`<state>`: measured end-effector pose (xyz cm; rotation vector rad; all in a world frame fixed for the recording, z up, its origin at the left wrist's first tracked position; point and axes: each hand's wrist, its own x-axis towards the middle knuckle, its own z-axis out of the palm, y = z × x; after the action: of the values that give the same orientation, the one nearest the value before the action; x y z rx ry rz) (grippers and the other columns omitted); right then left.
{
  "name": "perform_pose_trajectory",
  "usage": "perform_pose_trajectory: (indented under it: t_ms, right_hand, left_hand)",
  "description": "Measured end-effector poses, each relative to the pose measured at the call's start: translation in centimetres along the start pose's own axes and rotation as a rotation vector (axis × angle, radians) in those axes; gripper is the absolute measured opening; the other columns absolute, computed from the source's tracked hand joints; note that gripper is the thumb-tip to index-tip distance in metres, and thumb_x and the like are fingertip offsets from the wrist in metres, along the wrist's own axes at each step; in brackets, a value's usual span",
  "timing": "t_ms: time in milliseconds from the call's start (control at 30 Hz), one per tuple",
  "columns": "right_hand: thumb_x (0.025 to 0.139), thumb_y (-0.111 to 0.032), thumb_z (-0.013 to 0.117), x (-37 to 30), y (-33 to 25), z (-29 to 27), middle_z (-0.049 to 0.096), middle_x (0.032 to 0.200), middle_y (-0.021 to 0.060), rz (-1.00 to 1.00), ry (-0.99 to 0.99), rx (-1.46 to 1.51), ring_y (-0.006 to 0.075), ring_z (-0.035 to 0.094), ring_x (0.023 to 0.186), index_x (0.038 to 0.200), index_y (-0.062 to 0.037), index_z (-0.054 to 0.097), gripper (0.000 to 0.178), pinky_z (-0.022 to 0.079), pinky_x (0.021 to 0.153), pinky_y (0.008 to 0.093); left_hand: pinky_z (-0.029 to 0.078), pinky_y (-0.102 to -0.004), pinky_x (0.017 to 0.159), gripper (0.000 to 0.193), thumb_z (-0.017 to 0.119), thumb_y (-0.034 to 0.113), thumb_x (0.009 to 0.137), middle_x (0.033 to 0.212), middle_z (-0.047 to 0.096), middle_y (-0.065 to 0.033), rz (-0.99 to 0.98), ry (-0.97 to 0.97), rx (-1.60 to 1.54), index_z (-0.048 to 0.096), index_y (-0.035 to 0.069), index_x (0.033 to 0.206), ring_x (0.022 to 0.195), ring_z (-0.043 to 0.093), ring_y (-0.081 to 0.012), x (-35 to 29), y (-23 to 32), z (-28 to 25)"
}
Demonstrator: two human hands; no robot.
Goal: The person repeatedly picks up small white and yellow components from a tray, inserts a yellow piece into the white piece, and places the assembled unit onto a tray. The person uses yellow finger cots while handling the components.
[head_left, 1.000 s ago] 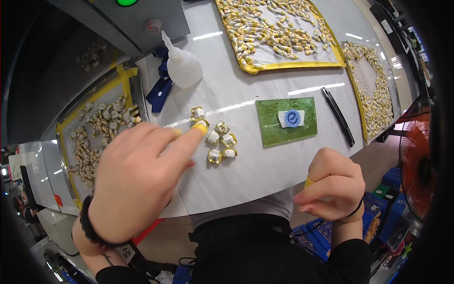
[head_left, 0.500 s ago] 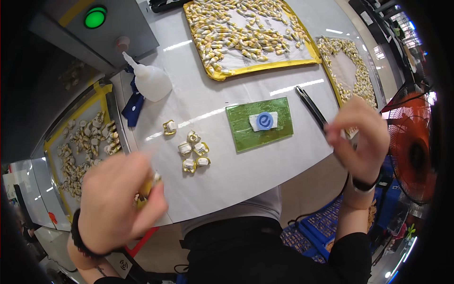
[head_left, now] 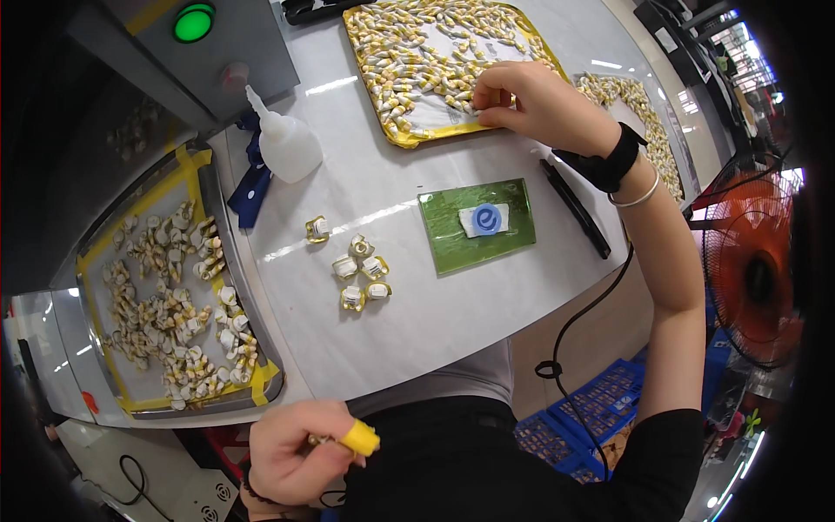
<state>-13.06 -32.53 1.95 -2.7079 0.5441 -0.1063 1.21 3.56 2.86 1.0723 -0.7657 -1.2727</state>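
My right hand [head_left: 552, 109] reaches over the near right part of a yellow-edged tray [head_left: 435, 137] of small yellow-and-white tapered parts [head_left: 409, 61]. Its thumb and forefinger come together low over the paper lining; whatever is between the tips is hidden. Close to my body, my left hand [head_left: 296, 452] is closed in a pinch. A yellow wrap [head_left: 360, 438] is at its fingertip, and something small, too unclear to name, shows between thumb and finger. Several white-and-yellow capped pieces [head_left: 352, 270] lie loose on the table.
A green glass plate [head_left: 478, 248] bears a blue disc [head_left: 490, 219]. Black tweezers [head_left: 574, 209] lie to its right. A white squeeze bottle [head_left: 290, 148] stands by a grey box [head_left: 191, 70] with a green light. Another tray [head_left: 270, 383] is at left; an orange fan [head_left: 755, 270] stands at right.
My right hand has moved up and left from the table's right side to the far tray. My left hand has come down and right, off the left tray, toward my body.
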Motion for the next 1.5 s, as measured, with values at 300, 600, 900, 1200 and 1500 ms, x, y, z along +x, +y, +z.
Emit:
perform_pose_trajectory:
  t_ms: [300,600,900,1200,1500]
  right_hand:
    - [0.079,0.000,0.061,-4.3,-5.0,-1.1,0.062,0.078,0.0108,-0.100,0.194,0.146,0.0261,0.060,0.069,0.087,-0.0016,0.060,0.008,0.048,0.059,0.0331]
    - [0.067,0.001,0.065,-8.5,-7.5,1.6,0.055,0.073,0.0068,-0.179,0.144,-0.132,0.0240,0.056,0.072,0.083,-0.0030,0.057,0.018,0.047,0.062,0.0327]
    - [0.070,0.003,0.068,-7.9,-7.5,2.5,0.057,0.074,0.0080,-0.153,0.162,-0.012,0.0250,0.055,0.069,0.081,-0.0016,0.060,0.015,0.045,0.060,0.0335]
    - [0.064,0.008,0.070,-8.0,-11.3,1.0,0.062,0.072,0.0075,-0.147,0.322,0.401,0.0193,0.059,0.063,0.084,-0.0019,0.067,0.022,0.045,0.055,0.0276]
    - [0.065,0.001,0.074,-7.5,-13.3,2.0,0.063,0.070,0.0045,-0.253,0.372,0.569,0.0184,0.057,0.060,0.079,-0.0057,0.067,0.017,0.046,0.054,0.0277]
  left_hand:
    - [0.055,-0.0298,0.065,0.051,0.060,0.035,0.088,0.090,0.063,-0.0177,-0.079,0.070,-0.326,0.050,-0.010,0.111,0.074,0.066,-0.0211,1.9,-1.8,0.8]
    - [0.056,-0.0314,0.069,0.049,0.068,0.030,0.083,0.085,0.065,-0.0164,0.027,0.082,-0.213,0.050,-0.009,0.109,0.076,0.066,-0.0203,3.3,-2.5,0.7]
    - [0.057,-0.0354,0.058,0.048,0.066,0.038,0.083,0.068,0.059,-0.0147,-0.062,0.218,-0.316,0.042,-0.001,0.097,0.057,0.060,-0.0216,4.6,-2.4,2.5]
    - [0.055,-0.0369,0.070,0.040,0.057,0.030,0.091,0.085,0.061,-0.0169,-0.133,-0.049,-0.649,0.044,-0.003,0.111,0.068,0.060,-0.0186,4.7,-4.0,1.0]
    - [0.053,-0.0318,0.078,0.037,0.055,0.026,0.093,0.093,0.063,-0.0192,-0.274,-0.132,-0.694,0.044,-0.003,0.113,0.078,0.063,-0.0186,5.4,-3.7,1.4]
